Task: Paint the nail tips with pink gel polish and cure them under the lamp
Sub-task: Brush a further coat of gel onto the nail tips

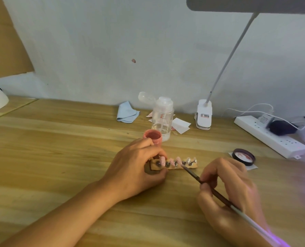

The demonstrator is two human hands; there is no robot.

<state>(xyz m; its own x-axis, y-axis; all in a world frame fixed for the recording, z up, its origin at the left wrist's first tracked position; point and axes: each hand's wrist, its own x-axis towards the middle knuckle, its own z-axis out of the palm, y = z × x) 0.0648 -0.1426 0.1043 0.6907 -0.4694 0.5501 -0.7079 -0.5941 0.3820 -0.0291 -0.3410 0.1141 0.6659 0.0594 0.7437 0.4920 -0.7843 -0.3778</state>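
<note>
A small wooden strip (176, 166) with several nail tips (179, 160) standing on it lies on the wooden table (59, 148). The left ones look pink, the right ones clear. My left hand (139, 168) grips the strip's left end. My right hand (226, 189) pinches a thin brush (207, 187), whose tip touches a nail tip near the strip's right side. An open pot of pink gel (152, 137) stands just behind my left hand. Its dark lid (243, 156) lies to the right. Purple light glows at the right edge.
A clear pump bottle (162, 118) stands behind the pot, with a blue cloth (126, 112) and white wipes (180, 124) near it. A white clip lamp (204, 114) rises at the back, its head overhead. A power strip (271, 136) lies at the right.
</note>
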